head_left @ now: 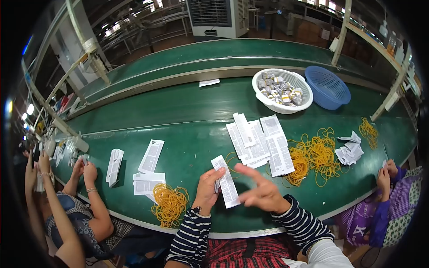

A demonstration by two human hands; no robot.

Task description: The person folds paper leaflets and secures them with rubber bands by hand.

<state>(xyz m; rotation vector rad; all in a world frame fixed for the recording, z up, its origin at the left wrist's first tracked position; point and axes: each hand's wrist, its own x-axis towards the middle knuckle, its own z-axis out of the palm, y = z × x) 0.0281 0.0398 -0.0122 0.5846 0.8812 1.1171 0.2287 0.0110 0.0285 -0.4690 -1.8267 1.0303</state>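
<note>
Leaflet [226, 181] print too small; left hand [208, 184] hides its edge.

Both forearms come up from the bottom edge in navy-and-white striped sleeves and angle inward toward each other. The left hand [208, 187] is raised with the wrist bent, knuckles toward the camera, and its fingers [216, 172] are curled closed in a pinch with the thumb. The right hand [261, 192] sits just beside it, palm turned left, its fingers [250, 172] spread loosely and extended, gripping nothing.
</note>
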